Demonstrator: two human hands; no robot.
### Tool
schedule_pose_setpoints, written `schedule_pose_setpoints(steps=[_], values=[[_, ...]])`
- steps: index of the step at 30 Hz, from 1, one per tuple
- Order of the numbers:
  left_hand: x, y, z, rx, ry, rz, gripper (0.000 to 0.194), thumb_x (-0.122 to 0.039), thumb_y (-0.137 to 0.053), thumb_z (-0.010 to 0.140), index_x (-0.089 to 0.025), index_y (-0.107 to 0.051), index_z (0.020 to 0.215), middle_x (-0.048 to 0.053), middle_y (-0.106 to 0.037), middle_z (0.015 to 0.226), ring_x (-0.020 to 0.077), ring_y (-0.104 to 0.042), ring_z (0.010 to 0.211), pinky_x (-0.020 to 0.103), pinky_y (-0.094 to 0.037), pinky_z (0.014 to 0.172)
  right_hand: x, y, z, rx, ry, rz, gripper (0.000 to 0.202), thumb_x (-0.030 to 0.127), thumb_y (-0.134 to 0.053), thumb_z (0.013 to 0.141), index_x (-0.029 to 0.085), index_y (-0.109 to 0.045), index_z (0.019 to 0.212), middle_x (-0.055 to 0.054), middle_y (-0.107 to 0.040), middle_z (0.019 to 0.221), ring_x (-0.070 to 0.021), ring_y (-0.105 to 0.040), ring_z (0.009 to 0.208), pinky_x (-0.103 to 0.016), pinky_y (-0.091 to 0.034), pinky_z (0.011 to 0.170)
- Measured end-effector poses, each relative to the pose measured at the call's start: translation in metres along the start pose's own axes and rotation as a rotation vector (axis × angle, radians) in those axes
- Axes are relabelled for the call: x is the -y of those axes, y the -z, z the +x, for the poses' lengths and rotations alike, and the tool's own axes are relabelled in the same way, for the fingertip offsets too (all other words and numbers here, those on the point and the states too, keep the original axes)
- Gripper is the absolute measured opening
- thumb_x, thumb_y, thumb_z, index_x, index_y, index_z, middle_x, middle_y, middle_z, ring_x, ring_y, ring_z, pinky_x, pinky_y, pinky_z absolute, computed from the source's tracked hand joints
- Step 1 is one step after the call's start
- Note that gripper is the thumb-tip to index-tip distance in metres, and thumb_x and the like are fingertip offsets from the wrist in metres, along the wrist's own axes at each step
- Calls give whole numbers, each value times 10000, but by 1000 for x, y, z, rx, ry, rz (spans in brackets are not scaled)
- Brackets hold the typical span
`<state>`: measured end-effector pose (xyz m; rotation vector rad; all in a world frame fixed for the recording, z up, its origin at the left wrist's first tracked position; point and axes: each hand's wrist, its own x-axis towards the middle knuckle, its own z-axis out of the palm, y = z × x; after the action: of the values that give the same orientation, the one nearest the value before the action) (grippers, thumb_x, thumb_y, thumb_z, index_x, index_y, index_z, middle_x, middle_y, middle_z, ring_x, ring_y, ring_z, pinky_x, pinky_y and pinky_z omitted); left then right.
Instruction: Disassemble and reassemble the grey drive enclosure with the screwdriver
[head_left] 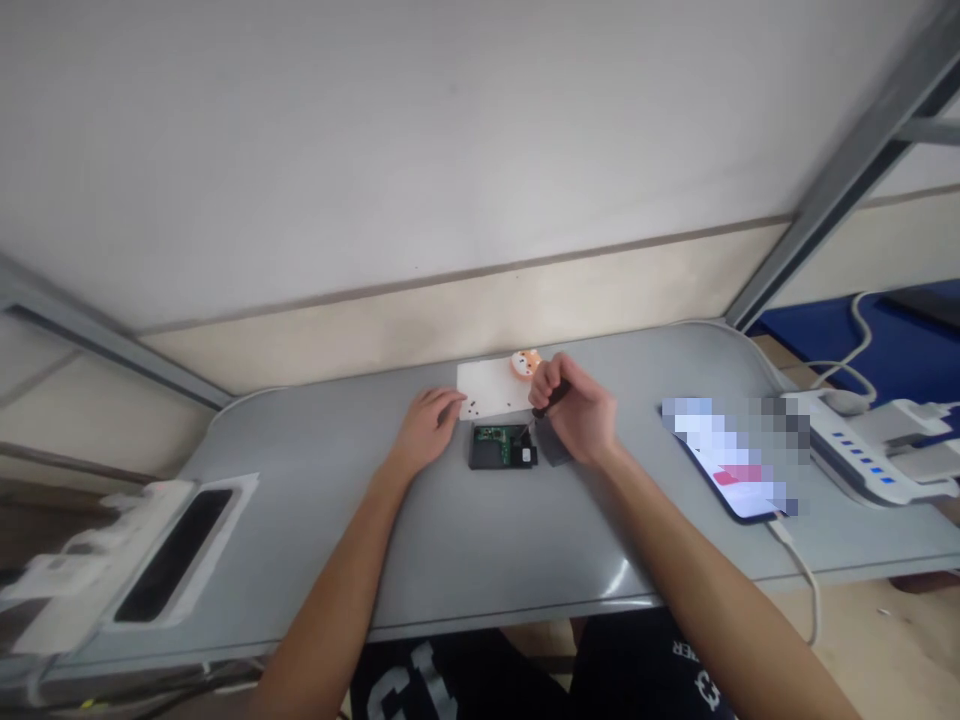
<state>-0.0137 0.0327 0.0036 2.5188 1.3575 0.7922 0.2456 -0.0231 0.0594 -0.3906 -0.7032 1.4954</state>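
A small black electronic device [486, 458] lies on the grey desk with its green circuit board [493, 435] exposed. My right hand [581, 405] is closed around the dark handle of a screwdriver [553, 396], whose thin shaft slants down to the right part of the device; whether the tip touches is too small to tell. Resting on the desk left of the device, my left hand [429, 430] has its fingers extended toward a white sheet of paper [487, 382]. Several tiny dark screws [472, 409] sit on that sheet. Partly under my right hand is a dark flat piece [553, 447].
An orange animal-face item [526, 364] stands at the paper's back right. To the right are a lit phone [727, 470] on a cable and a white power strip [862, 460] with plugs. A second, dark-screened phone [174, 555] lies at left. Metal posts [817, 200] flank the desk.
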Motion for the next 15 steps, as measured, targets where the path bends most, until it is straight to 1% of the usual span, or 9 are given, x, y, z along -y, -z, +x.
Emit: schedule_pose_setpoints(steps=[2,4,7,9,12,14,15], values=[[7,-1,-5,16,-2,21,312,-301,-461,1061,-208,-734,1180,83,-735,1202,258,-601,1150,495,-482,1075,3,-3,-2,-8,1,-26,327,333,-529,981,212,-501,680,-12,-345,724,-159,-349,631,-306,-366,598],[9,-3,-6,38,-13,49,305,-283,-472,1055,-213,-733,1196,84,-717,1258,268,-580,1181,502,-476,1081,5,-5,-4,-11,-2,-38,319,328,-531,975,212,-506,679,-14,-341,731,-162,-337,635,-312,-353,599],[8,-4,-7,42,-13,83,303,-268,-477,1052,-208,-727,1213,97,-678,1330,283,-565,1216,516,-471,1092,5,-5,-6,-4,-6,-47,309,315,-520,974,211,-523,682,-19,-346,732,-167,-335,640,-318,-333,605],[6,-4,-7,18,0,95,304,-258,-480,1048,-200,-721,1225,112,-652,1359,294,-557,1244,530,-465,1106,4,-4,-6,6,-8,-58,310,319,-516,976,209,-531,686,-21,-353,727,-169,-343,643,-320,-327,612],[-4,0,-6,-40,-8,84,290,-275,-497,1042,-205,-715,1221,120,-634,1368,298,-554,1265,536,-459,1118,2,-3,-6,8,-6,-73,317,340,-533,972,207,-524,685,-21,-360,723,-169,-350,644,-324,-326,619],[-17,3,-7,-53,-63,22,256,-293,-518,1037,-226,-716,1185,102,-645,1345,276,-578,1246,510,-466,1117,2,-3,-7,6,-11,-93,324,359,-552,968,208,-519,683,-20,-368,724,-170,-358,645,-329,-327,623],[-25,5,-8,-38,-101,-24,240,-294,-532,1029,-237,-710,1181,93,-653,1329,263,-593,1239,491,-472,1115,2,-4,-7,10,-15,-108,327,370,-562,965,209,-522,684,-21,-376,725,-172,-367,647,-332,-330,627]])
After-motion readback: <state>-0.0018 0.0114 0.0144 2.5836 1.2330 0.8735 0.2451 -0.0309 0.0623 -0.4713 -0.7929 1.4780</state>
